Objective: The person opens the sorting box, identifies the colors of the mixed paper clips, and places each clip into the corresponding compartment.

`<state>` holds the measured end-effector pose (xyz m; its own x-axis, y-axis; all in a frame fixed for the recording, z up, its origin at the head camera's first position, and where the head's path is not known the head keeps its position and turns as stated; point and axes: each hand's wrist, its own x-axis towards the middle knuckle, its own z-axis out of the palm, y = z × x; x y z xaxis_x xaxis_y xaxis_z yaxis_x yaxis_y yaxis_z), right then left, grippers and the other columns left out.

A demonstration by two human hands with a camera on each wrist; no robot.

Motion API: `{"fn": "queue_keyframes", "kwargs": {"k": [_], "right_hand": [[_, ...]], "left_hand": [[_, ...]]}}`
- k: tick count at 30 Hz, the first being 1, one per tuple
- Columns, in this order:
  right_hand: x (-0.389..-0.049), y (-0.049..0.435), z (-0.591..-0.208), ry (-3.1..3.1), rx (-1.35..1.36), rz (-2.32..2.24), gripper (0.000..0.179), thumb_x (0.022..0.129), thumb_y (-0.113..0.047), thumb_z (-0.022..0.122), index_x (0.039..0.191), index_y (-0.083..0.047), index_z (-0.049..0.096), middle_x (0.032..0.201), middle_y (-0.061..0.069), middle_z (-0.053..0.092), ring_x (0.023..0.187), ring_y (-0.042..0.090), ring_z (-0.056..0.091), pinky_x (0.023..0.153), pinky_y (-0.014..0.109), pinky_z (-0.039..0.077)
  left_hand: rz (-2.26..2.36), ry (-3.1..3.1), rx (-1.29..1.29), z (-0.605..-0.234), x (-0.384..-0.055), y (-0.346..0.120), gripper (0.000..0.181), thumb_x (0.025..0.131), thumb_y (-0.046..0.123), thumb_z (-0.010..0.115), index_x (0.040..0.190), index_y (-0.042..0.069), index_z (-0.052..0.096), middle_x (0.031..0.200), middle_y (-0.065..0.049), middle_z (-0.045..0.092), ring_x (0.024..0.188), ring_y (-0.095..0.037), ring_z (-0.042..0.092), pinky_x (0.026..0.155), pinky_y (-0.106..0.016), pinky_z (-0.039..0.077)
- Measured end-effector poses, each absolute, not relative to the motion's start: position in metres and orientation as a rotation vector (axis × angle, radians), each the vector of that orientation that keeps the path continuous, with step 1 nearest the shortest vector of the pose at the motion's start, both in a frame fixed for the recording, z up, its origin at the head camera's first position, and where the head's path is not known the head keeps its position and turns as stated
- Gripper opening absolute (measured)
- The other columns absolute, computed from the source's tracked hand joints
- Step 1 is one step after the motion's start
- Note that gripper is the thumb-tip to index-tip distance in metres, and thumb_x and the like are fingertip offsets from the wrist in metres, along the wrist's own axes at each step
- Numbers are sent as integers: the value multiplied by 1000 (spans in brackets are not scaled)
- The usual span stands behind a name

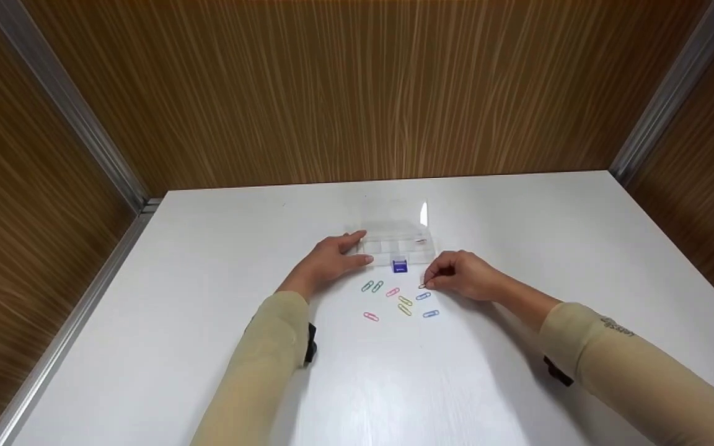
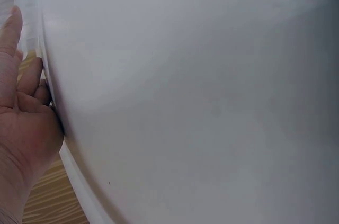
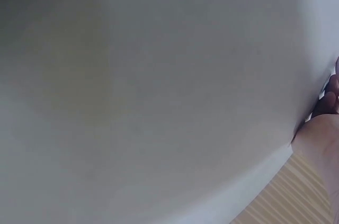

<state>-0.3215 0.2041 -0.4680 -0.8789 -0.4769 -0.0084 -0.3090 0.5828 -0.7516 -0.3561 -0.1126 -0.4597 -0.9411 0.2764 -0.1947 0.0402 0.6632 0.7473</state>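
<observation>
A clear plastic compartment box [image 1: 380, 260] with a purple latch [image 1: 400, 266] stands with its lid [image 1: 394, 214] raised. My left hand [image 1: 332, 257] rests at its left side, thumb and forefinger extended and spread along the edge. In the left wrist view, the left hand [image 2: 26, 107] shows straight fingers beside the clear plastic. Just right of the latch, my right hand [image 1: 465, 275] pinches a small paper clip [image 1: 422, 286] close to the tabletop; the fingers partly cover it. A reddish item [image 1: 421, 241] lies in a right-hand compartment.
Loose paper clips lie in front of the box: green [image 1: 377, 286], pink [image 1: 371, 316], yellow [image 1: 405, 309] and blue [image 1: 431, 314] ones. The white table [image 1: 146, 322] meets a wood-grain panel [image 1: 357, 93] at the back, with more panels at both sides.
</observation>
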Motion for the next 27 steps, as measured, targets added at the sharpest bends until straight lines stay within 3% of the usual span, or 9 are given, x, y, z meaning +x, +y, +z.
{"fn": "queue_keyframes", "kwargs": {"k": [14,27], "right_hand": [[-321,206,-466,2591,-613,-1154,4,97,-15,80,100,-13,79,97,-1,71,96,21,60,86,32,45],[-328,211,-447,2506,-493,-1320,9,102,-14,73,107,-9,78,102,6,71,101,25,56,82,27,45]], "left_hand": [[1171,2584,268,-462,-358,-113,73,97,53,75,162,40,44,171,6,34,161,-22,21,130,-45,16],[1195,2578,316,-461,-356,-114,73,97,51,75,163,36,44,169,8,38,161,-21,22,130,-42,16]]}}
